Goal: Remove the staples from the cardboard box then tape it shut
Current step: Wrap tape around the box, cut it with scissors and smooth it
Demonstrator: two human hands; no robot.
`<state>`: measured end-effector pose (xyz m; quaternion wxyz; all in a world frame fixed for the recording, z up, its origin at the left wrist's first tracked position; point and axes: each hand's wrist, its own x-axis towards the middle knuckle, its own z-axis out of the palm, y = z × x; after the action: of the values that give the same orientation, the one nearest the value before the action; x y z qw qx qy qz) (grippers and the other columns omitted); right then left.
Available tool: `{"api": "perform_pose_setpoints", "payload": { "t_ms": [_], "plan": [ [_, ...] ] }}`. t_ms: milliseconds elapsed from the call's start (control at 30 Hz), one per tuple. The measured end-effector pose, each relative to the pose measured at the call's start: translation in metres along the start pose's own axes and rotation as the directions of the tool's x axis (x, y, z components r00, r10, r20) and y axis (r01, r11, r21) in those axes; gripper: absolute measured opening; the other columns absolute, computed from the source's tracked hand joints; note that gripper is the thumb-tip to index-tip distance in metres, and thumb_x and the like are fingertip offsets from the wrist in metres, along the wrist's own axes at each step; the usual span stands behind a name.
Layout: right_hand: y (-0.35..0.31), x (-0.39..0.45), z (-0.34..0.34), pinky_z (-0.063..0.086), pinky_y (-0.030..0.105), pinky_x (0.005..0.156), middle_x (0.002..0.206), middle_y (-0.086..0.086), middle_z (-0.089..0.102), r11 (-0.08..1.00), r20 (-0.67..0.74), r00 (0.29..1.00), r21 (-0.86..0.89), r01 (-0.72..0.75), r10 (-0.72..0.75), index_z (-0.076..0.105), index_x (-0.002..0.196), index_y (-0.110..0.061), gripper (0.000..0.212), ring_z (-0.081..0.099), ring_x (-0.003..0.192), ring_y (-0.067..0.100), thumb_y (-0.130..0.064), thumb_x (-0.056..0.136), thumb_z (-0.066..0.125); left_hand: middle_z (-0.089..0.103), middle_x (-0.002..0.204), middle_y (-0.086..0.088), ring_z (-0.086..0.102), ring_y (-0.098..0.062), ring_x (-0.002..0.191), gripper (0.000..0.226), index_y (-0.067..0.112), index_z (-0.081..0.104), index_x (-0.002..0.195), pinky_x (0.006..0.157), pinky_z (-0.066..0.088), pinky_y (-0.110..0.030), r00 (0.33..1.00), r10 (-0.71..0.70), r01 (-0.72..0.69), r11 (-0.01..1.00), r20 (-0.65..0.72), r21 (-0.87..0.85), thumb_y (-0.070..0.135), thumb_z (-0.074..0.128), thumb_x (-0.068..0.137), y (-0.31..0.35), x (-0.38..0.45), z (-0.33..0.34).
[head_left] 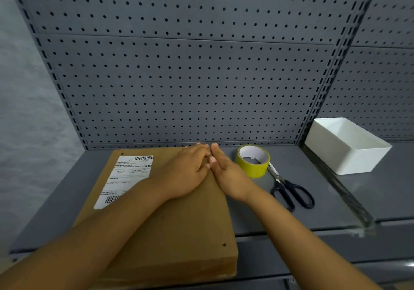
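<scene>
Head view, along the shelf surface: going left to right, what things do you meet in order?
Cardboard box with its shipping label → left hand → right hand, both resting at the box's far right edge → yellow tape roll → black-handled scissors → white bin.
</scene>
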<state>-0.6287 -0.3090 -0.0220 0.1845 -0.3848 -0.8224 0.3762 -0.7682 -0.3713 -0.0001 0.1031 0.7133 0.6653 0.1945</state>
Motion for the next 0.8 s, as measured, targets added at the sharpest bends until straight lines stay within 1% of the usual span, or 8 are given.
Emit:
{"api": "perform_pose_setpoints", "payload": {
  "t_ms": [67, 167, 233, 300, 400, 500, 633, 800],
  "plan": [
    [-0.001, 0.0, -0.002, 0.007, 0.012, 0.11, 0.161, 0.001, 0.012, 0.999, -0.003, 1.0, -0.043, -0.014, 0.014, 0.013, 0.153, -0.014, 0.053, 0.011, 0.147, 0.009, -0.029, 0.105, 0.028, 0.027, 0.155, 0.008, 0.019, -0.005, 0.142, 0.045, 0.025, 0.037, 0.143, 0.115, 0.012, -0.023, 0.996, 0.005, -0.004, 1.0, 0.09, -0.014, 0.035, 0.042, 0.1, -0.003, 0.001, -0.011],
    [-0.007, -0.003, -0.003, 0.027, 0.026, 0.11, 0.155, 0.004, 0.03, 0.996, -0.045, 0.996, 0.032, -0.08, 0.081, 0.007, 0.154, -0.021, 0.059, 0.032, 0.141, 0.02, -0.035, 0.103, 0.033, 0.014, 0.159, 0.011, 0.008, -0.009, 0.146, 0.06, 0.032, 0.024, 0.149, 0.119, 0.01, -0.033, 0.977, -0.056, 0.052, 0.998, 0.203, 0.022, 0.05, 0.045, 0.095, -0.016, -0.005, -0.027],
    [-0.011, -0.009, -0.001, 0.035, 0.031, 0.107, 0.149, 0.007, 0.039, 0.992, -0.133, 0.985, 0.069, -0.105, 0.114, 0.018, 0.152, -0.017, 0.06, 0.042, 0.134, 0.022, -0.038, 0.1, 0.041, 0.01, 0.159, 0.012, 0.004, -0.011, 0.147, 0.068, 0.037, 0.022, 0.149, 0.12, 0.009, -0.039, 0.971, -0.103, 0.093, 0.994, 0.216, 0.053, 0.06, 0.045, 0.089, -0.027, -0.013, -0.034],
    [-0.014, -0.017, -0.004, 0.046, 0.038, 0.098, 0.134, 0.008, 0.052, 0.986, -0.18, 0.972, 0.091, -0.138, 0.153, 0.04, 0.135, -0.014, 0.048, 0.055, 0.115, 0.022, -0.04, 0.096, 0.05, 0.01, 0.159, 0.012, 0.004, -0.013, 0.147, 0.068, 0.044, 0.025, 0.146, 0.12, 0.008, -0.044, 0.969, -0.133, 0.123, 0.991, 0.208, 0.061, 0.065, 0.045, 0.085, -0.038, -0.016, -0.04],
    [-0.026, -0.039, -0.011, 0.055, 0.04, 0.074, 0.107, 0.001, 0.057, 0.942, -0.051, 0.963, 0.227, -0.248, 0.266, 0.045, 0.114, -0.014, 0.045, 0.061, 0.086, 0.018, -0.045, 0.087, 0.062, 0.023, 0.156, 0.01, 0.023, -0.016, 0.143, 0.069, 0.051, 0.03, 0.141, 0.117, 0.02, -0.044, 0.96, -0.195, 0.192, 0.981, 0.201, 0.032, 0.074, 0.046, 0.078, -0.054, -0.019, -0.048],
    [-0.032, -0.058, -0.013, 0.057, 0.036, 0.071, 0.111, -0.008, 0.053, 0.943, 0.052, 0.956, 0.161, -0.292, 0.287, 0.042, 0.121, -0.021, 0.049, 0.062, 0.09, 0.013, -0.046, 0.085, 0.065, 0.037, 0.145, 0.013, 0.034, -0.015, 0.133, 0.085, 0.056, 0.031, 0.137, 0.108, 0.033, -0.043, 0.96, -0.22, 0.22, 0.975, 0.175, 0.017, 0.092, 0.038, 0.06, -0.06, -0.023, -0.049],
    [-0.033, -0.071, -0.02, 0.051, 0.023, 0.06, 0.12, -0.004, 0.05, 0.934, 0.015, 0.945, 0.145, -0.326, 0.328, 0.043, 0.128, -0.025, 0.048, 0.058, 0.085, 0.005, -0.049, 0.089, 0.058, 0.039, 0.145, 0.004, 0.032, -0.024, 0.136, 0.079, 0.052, 0.031, 0.14, 0.109, 0.03, -0.049, 0.951, -0.3, 0.291, 0.951, 0.081, 0.102, 0.088, 0.034, 0.069, -0.064, -0.025, -0.046],
    [-0.025, -0.091, -0.025, 0.057, 0.037, 0.083, 0.118, -0.003, 0.057, 0.876, -0.061, 0.903, 0.277, -0.395, 0.426, 0.054, 0.118, -0.025, 0.053, 0.059, 0.1, 0.014, -0.061, 0.081, 0.06, 0.047, 0.139, -0.005, 0.043, -0.03, 0.128, 0.088, 0.035, 0.035, 0.141, 0.105, 0.033, -0.051, 0.897, -0.441, 0.437, 0.881, -0.022, 0.182, 0.089, 0.031, 0.071, -0.077, -0.031, -0.055]
  ]
}}
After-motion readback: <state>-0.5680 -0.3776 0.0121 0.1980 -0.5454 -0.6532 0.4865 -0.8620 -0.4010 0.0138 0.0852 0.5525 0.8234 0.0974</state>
